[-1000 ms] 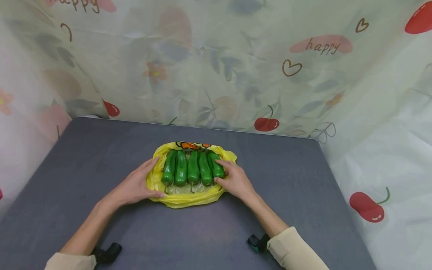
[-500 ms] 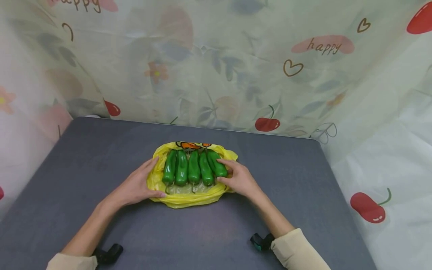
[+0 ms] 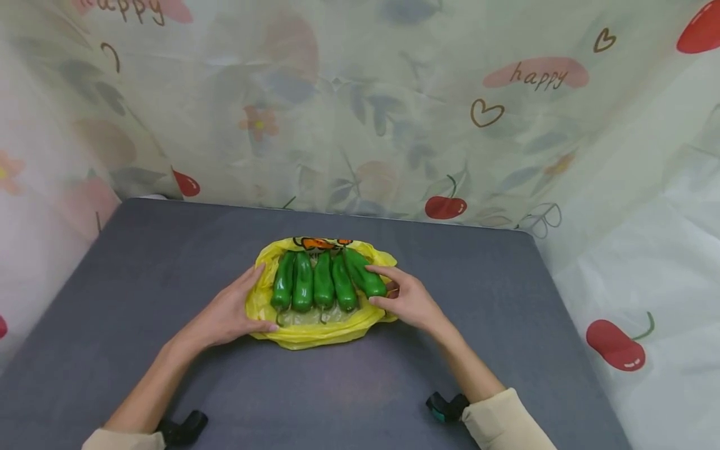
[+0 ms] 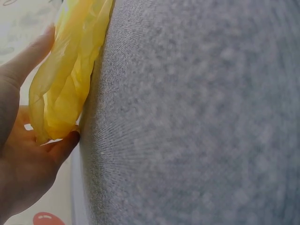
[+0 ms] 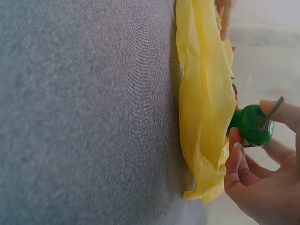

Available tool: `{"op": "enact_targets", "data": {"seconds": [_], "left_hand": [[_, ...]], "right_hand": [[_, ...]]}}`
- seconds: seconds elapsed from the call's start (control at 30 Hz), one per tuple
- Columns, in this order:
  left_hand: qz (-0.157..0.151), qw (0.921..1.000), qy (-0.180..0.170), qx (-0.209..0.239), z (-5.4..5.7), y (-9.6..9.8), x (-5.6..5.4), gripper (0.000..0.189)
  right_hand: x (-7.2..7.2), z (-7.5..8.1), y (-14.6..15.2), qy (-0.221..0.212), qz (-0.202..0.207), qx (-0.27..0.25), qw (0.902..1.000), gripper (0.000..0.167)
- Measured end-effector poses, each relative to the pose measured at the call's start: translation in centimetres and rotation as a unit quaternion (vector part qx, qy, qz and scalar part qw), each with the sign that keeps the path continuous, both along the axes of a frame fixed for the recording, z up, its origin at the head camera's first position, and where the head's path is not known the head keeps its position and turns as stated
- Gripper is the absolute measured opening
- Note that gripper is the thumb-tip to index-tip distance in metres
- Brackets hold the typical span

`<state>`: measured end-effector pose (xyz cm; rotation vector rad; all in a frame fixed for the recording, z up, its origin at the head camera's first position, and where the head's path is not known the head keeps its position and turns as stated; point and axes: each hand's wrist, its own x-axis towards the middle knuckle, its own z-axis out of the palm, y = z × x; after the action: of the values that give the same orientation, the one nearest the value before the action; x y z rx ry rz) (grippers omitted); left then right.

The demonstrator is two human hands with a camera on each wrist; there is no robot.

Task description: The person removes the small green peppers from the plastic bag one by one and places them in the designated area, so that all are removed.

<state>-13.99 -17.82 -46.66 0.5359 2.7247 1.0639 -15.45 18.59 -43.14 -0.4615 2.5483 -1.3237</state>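
A crinkled yellow plastic bag (image 3: 315,337) lies on the table, its mouth rolled wide around several glossy green peppers (image 3: 302,284) set side by side, stems toward the person. My left hand (image 3: 227,310) holds the bag's left end, thumb on the front rim and fingers on the far side; the left wrist view has the fingers bent around the yellow plastic (image 4: 70,89). With my right hand (image 3: 409,299) I pinch the stem end of the rightmost pepper (image 3: 364,275), which slants away from the others. Its stem and rounded end (image 5: 255,125) show between thumb and fingers.
The dark grey table (image 3: 337,400) stretches around the bag on every side. Behind it hangs a pale printed curtain (image 3: 360,125) with cherries and hearts. A black wrist camera (image 3: 182,428) sits on the left wrist, another (image 3: 447,406) on the right.
My right hand has shifted right, swinging the stem end of the rightmost pepper outward so a gap opens beside its neighbour. My left hand has stayed at the bag.
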Motion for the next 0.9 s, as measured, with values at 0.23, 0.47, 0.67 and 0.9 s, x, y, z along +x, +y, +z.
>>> {"op": "enact_targets", "data": {"seconds": [0.23,0.47,0.67,0.9], "left_hand": [[-0.003,1.0,0.004,-0.004,-0.2,0.1,-0.1,0.124],[-0.002,1.0,-0.001,-0.009,-0.1,-0.1,-0.2,0.124],[0.005,0.9999,0.007,-0.008,-0.3,-0.2,0.0,0.123],[0.003,0.9998,0.017,-0.006,-0.1,-0.2,0.0,0.122]], "right_hand": [[0.4,0.2,1.5,-0.008,0.0,-0.017,0.9998,0.058],[0.4,-0.1,3.0,-0.027,-0.013,-0.043,0.9986,0.059],[0.3,-0.4,4.3,-0.044,-0.032,-0.06,0.9967,0.06],[0.1,-0.4,5.7,-0.057,-0.059,-0.067,0.9944,0.061]]}}
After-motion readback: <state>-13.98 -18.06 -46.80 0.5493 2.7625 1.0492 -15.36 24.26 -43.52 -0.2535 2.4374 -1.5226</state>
